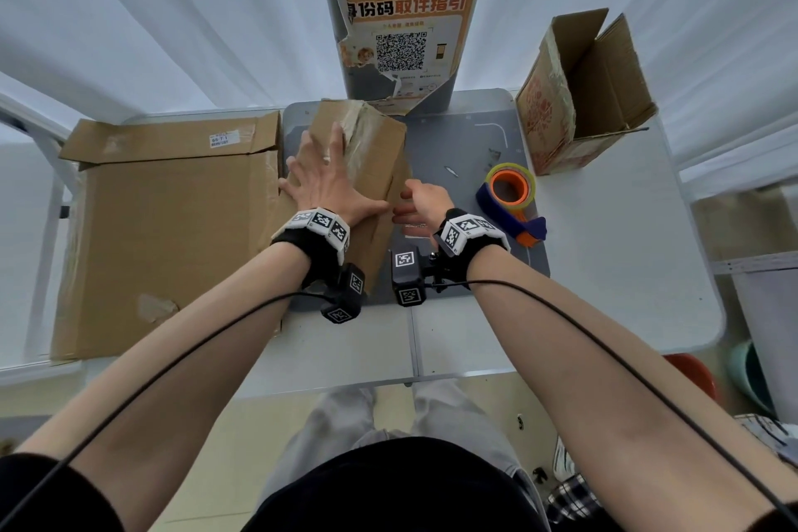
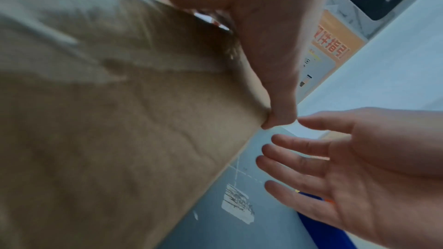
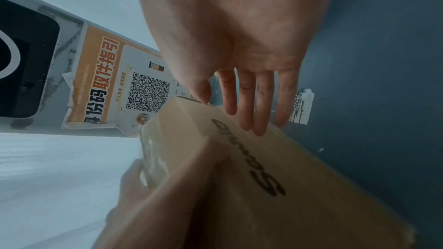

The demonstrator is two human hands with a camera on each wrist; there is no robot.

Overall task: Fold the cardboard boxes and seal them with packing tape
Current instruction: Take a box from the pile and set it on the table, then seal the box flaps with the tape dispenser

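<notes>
Your left hand (image 1: 328, 181) lay spread flat on the taped box (image 1: 367, 151), just left of the tape roll (image 1: 511, 186), while your right hand (image 1: 421, 203), fingers loose and empty, neared its side; best to press firmly, steadying both sides.

1. White draped fabric (image 1: 151, 13) forms the backdrop beyond the fingers.
2. A grey kiosk (image 1: 401, 13) with a torn orange poster (image 1: 406, 35) stands ahead.
3. A white table (image 1: 604, 272) carries a grey mat (image 1: 466, 151).
4. Beige floor (image 1: 242, 436) lies below.
</notes>
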